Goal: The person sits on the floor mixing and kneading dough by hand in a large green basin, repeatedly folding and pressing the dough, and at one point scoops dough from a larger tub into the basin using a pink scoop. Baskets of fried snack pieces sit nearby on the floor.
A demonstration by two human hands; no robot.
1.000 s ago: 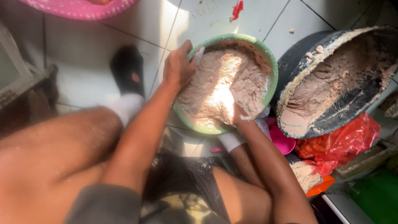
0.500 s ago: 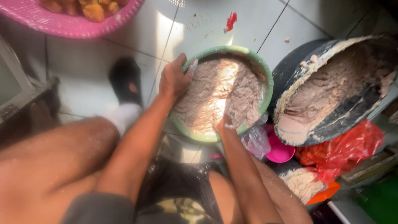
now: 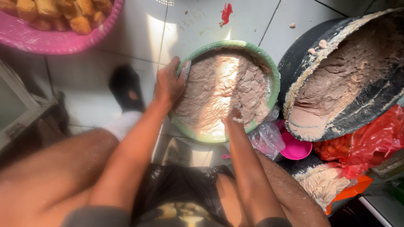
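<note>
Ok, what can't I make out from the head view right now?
- Right hand: fingers sunk in the grey-brown paste, so its grip is hidden.
- Green bowl: how deep the paste goes, hidden by the paste itself.
- Black tub: cut off by the right edge.
- Pink basket: cut off by the top edge.
- Left hand: fingertips over the bowl's rim, hidden.

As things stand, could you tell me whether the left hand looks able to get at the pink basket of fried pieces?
Probably yes: the left hand grips the green bowl's near rim, and only bare tile lies between it and the pink basket, though it would have to let go first.
</note>
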